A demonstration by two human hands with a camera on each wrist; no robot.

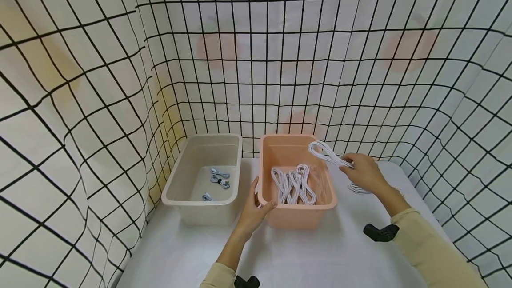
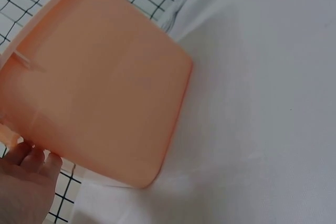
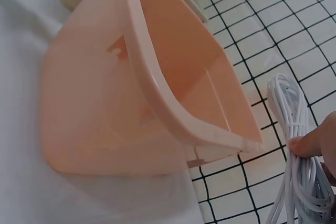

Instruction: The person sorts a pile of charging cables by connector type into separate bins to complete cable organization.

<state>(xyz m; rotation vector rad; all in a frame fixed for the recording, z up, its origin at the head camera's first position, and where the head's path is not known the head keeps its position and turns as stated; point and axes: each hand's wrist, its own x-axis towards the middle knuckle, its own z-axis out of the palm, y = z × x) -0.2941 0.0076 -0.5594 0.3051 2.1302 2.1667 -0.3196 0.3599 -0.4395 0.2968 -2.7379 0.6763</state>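
Note:
My right hand [image 1: 365, 173] pinches a white looped cable [image 1: 326, 153] between thumb and fingers, above the right rim of the orange bin [image 1: 302, 219]. In the right wrist view the cable [image 3: 296, 114] is a long folded bundle, gripped by the thumb at its middle. My left hand [image 1: 253, 214] grips the orange bin's front left rim, thumb at the lip and fingers along the outer side. Several white cable bundles [image 1: 295, 186] lie inside this bin. From the left wrist, the fingertips of the left hand [image 2: 29, 182] show against the bin's wall [image 2: 105, 87].
A beige bin [image 1: 200, 203] stands left of the orange one, with several small light cable bundles [image 1: 220, 182] inside. Another white cable [image 1: 358, 189] lies on the white table [image 1: 320, 252], partly hidden under the right hand. Black netting [image 1: 268, 57] surrounds the table's back and sides.

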